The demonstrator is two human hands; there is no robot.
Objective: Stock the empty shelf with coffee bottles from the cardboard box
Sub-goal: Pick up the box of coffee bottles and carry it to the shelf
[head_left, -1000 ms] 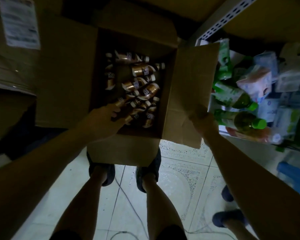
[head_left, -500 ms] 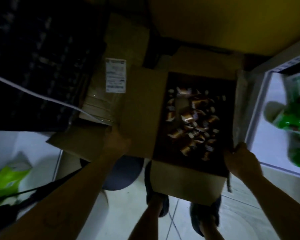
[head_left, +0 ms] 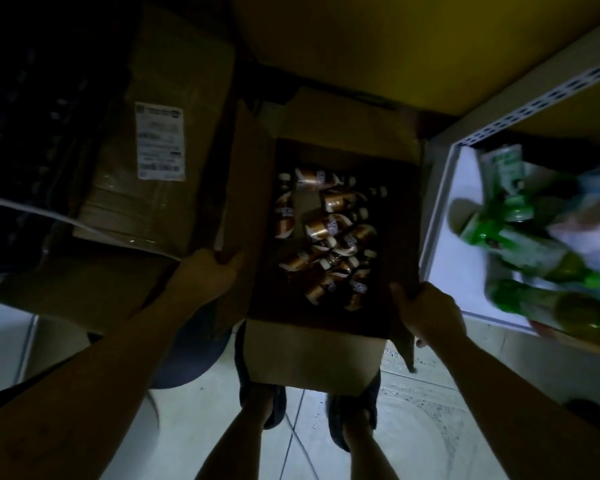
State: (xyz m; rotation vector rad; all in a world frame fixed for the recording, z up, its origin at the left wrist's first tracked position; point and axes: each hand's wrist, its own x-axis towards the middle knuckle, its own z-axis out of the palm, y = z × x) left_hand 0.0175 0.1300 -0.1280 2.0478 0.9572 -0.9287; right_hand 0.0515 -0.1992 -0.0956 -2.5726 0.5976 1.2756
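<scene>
Two hands held the open cardboard box (head_left: 312,355) by its side flaps. The left hand (head_left: 203,277) was clamped on the near edge of the left flap, fingers wrapped over the cardboard; the right hand (head_left: 426,311) gripped the near corner of the right wall in the same manner. Neither hand carried a bottle.

Inside, the coffee bottles (head_left: 326,237) lay loose in a jumbled heap — copper-brown labels, pale caps, most of them on their sides and pointing every which way. The box sat on the tiled floor (head_left: 430,427) just ahead of the person's feet, between a taped carton (head_left: 153,188) with a shipping label on the left and the white metal shelf (head_left: 440,216) on the right. That shelf level already held green bottles (head_left: 520,251) and some pale packets, blurred in this view; no empty shelf was plainly visible.

By my reading, the step in hand was positioning or steadying the box, not yet stocking — nothing had left it. The next move would call for letting go with at least one hand, reaching down into the heap and closing on a single bottle round its body, since the caps point in mixed directions. Light was poor, so picking out one bottle cleanly from its neighbours might need care.
</scene>
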